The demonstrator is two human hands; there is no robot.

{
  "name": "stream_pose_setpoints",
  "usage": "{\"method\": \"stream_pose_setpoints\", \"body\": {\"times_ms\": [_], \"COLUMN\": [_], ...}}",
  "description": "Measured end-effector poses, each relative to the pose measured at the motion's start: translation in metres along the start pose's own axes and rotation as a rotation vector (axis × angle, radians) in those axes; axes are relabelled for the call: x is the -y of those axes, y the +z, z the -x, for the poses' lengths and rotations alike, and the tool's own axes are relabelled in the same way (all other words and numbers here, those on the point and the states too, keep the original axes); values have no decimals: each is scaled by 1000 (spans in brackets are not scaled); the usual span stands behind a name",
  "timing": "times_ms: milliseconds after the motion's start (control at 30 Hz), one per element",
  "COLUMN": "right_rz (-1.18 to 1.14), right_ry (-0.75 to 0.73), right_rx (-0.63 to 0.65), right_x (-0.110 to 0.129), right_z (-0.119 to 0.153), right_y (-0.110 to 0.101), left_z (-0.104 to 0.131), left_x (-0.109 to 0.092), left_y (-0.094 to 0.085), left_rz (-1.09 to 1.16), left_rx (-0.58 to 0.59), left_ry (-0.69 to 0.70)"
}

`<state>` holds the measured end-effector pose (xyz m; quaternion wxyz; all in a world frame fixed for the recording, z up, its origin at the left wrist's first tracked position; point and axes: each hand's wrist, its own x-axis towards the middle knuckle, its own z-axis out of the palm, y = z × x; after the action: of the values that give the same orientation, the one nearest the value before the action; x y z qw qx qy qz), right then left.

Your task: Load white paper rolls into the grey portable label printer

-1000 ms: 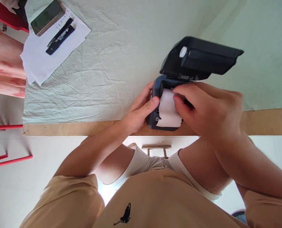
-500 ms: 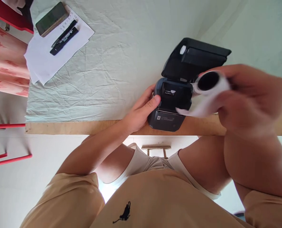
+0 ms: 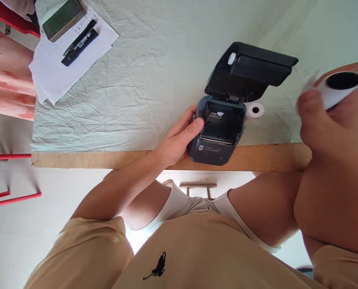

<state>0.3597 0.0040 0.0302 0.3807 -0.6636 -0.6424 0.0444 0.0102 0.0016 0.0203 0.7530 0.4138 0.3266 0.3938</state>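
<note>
A dark label printer (image 3: 209, 154) sits at the table's front edge with its lid (image 3: 257, 66) swung up and back. Its roll compartment shows bare black walls and a small printed sticker. My left hand (image 3: 182, 138) grips the printer's left side, thumb over the rim. Off to the right, my right hand (image 3: 344, 120) is closed around a white paper roll (image 3: 337, 96) with a wide dark core, slightly blurred. A smaller white paper roll (image 3: 259, 110) with a narrow core lies on the cloth against the printer's right side.
A pale green cloth (image 3: 155, 72) covers the wooden-edged table (image 3: 131, 159). At the back left, white sheets (image 3: 61, 82) lie under a phone (image 3: 63, 20) and two black pens (image 3: 79, 46). Red metal legs (image 3: 13, 200) stand on the floor at left.
My right hand has carried the wide-core roll away from the printer to the right. The smaller roll beside the printer now shows fully. My left hand keeps its grip.
</note>
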Motion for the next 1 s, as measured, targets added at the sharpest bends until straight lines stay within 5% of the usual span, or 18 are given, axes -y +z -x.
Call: {"method": "stream_pose_setpoints", "body": {"times_ms": [433, 500, 600, 700, 833, 1000], "right_rz": [245, 231, 216, 127, 125, 47], "right_ry": [110, -47, -365, -365, -216, -180], "right_rx": [358, 309, 35, -93, 117, 245], "right_x": [-12, -16, -10, 15, 46, 47], "right_z": [6, 7, 16, 32, 47, 41], "right_y": [3, -1, -6, 3, 26, 27], "left_z": [0, 1, 2, 3, 3, 4], "left_x": [0, 1, 3, 5, 3, 0], "left_y": [-2, -2, -4, -5, -4, -3], "left_rz": [-41, -40, -46, -40, -44, -45], "left_rx": [16, 18, 15, 20, 10, 1], "left_ry": [8, 6, 6, 21, 11, 8]}}
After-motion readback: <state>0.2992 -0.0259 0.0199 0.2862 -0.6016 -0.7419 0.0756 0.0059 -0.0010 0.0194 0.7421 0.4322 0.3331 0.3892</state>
